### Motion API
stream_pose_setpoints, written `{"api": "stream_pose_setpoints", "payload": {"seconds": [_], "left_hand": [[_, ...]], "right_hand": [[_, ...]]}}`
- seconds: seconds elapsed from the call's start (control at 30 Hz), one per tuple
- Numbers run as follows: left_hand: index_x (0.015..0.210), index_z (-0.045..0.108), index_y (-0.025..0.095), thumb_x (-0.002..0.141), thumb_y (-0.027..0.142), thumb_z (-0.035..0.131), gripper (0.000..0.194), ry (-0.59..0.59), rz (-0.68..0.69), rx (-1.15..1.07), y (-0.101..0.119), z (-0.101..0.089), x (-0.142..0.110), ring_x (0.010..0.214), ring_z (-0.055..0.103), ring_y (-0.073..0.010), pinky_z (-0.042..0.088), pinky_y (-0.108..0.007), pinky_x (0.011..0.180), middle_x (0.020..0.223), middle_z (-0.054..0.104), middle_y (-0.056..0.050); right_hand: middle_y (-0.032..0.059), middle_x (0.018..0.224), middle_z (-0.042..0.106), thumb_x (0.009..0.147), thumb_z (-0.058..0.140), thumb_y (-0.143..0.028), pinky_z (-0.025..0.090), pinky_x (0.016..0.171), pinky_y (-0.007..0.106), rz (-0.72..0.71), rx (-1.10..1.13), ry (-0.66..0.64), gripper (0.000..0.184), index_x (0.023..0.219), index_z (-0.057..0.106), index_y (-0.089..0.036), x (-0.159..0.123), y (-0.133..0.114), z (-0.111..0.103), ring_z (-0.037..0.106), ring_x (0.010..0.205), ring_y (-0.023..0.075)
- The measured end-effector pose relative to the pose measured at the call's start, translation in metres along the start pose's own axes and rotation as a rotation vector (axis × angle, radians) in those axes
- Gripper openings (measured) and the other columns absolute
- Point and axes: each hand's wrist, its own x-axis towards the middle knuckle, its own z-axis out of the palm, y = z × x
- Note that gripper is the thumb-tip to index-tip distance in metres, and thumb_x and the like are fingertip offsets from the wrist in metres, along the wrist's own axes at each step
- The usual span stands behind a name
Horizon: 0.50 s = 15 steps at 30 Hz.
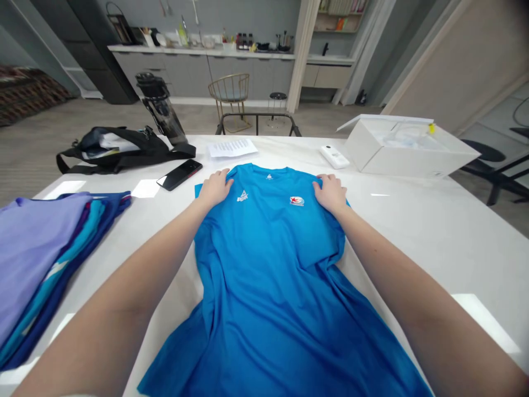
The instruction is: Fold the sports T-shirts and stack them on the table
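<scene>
Rumpled blue tee (pixel 268 270), hands (pixel 216 188) (pixel 331 193) curled at shldrs (pixel 240 173), grip unclear, glossy wht tbl (pixel 413 226)

Blue shirt (pixel 268 248) on white table (pixel 413 231)

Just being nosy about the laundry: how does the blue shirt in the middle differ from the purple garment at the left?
The blue shirt lies on its own, rumpled; the purple garment tops a pile of clothes. The left hand and right hand touch the blue shirt's shoulders; neither touches the purple garment. The blue shirt shows chest logos; the purple garment's visible part shows none. Both are cloth.
</scene>
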Motion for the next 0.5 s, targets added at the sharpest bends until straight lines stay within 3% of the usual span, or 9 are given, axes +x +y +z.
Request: {"api": "stream_pose_setpoints", "payload": {"seconds": [0.13, 0.27, 0.4, 0.5], "left_hand": [[0.147, 0.05, 0.017, 0.104, 0.039, 0.03, 0.052, 0.011, -0.039, 0.106, -0.025, -0.008, -0.029, 0.125, 0.059, -0.0362, 0.047, -0.05, 0.102, 0.138, 0.062, -0.02], [0.14, 0.056, 0.016, 0.104, 0.036, 0.034, 0.047, -0.026, -0.034, 0.238, -0.047, -0.012, -0.045, 0.122, 0.06, -0.0362, 0.05, -0.047, 0.097, 0.133, 0.064, -0.019], [0.124, 0.064, 0.014, 0.104, 0.034, 0.034, 0.041, -0.056, -0.028, 0.322, -0.055, -0.021, -0.056, 0.109, 0.066, -0.0346, 0.051, -0.044, 0.09, 0.118, 0.068, -0.019], [0.123, 0.063, 0.014, 0.105, 0.034, 0.03, 0.042, 0.038, -0.139, 0.359, -0.067, -0.033, -0.062, 0.105, 0.067, -0.035, 0.051, -0.042, 0.083, 0.119, 0.066, -0.021]], "right_hand": [[0.0238, 0.14, 0.056, 0.102, 0.038, -0.045, 0.044, 0.1, 0.063, 0.169, -0.09, -0.006, 0.05, 0.138, 0.059, -0.017, -0.034, 0.027, -0.017, 0.052, 0.128, 0.0419], [0.0203, 0.126, 0.064, 0.1, 0.044, -0.05, 0.05, 0.093, 0.051, 0.192, -0.129, -0.069, 0.048, 0.131, 0.062, -0.017, -0.057, 0.045, -0.022, 0.062, 0.115, 0.0372], [0.0178, 0.106, 0.072, 0.101, 0.042, -0.045, 0.052, 0.085, 0.045, 0.214, -0.139, -0.1, 0.04, 0.122, 0.064, -0.018, -0.062, 0.055, -0.023, 0.068, 0.101, 0.0345], [0.0211, 0.107, 0.071, 0.103, 0.039, -0.045, 0.051, 0.084, 0.047, 0.289, -0.144, -0.006, 0.043, 0.124, 0.062, -0.017, -0.054, 0.072, -0.028, 0.068, 0.101, 0.0364]]}}
